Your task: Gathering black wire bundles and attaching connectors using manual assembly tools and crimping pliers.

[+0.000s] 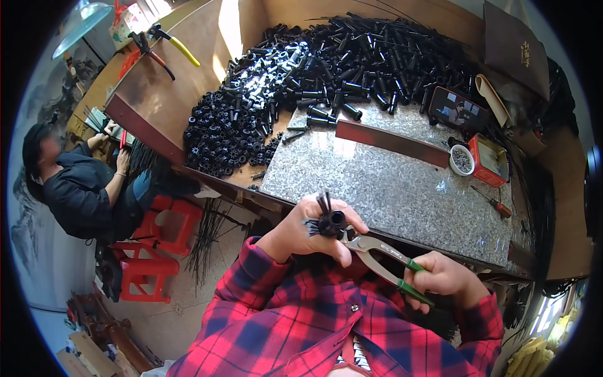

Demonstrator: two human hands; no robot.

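My left hand [290, 234] is closed around a black plastic hub [333, 221] with a round opening. Several short dark prongs stick out of it between my fingers. In my right hand [440, 276] are end-cutting pincers [370, 246], gripped by their green handles. Their metal jaws reach toward my left thumb and lie against or right beside the hub; my fingers partly hide that spot. Both hands are in front of my chest, at the near edge of the speckled stone work surface [352, 182].
Black plastic rings [220, 135] and flanged tubes [389, 56] are heaped at the back. A brown bar [389, 144], a white bowl of small metal pieces [461, 160], a phone [458, 110] and a screwdriver [499, 205] lie rightward. A co-worker [78, 182] sits at left near red stools [147, 270].
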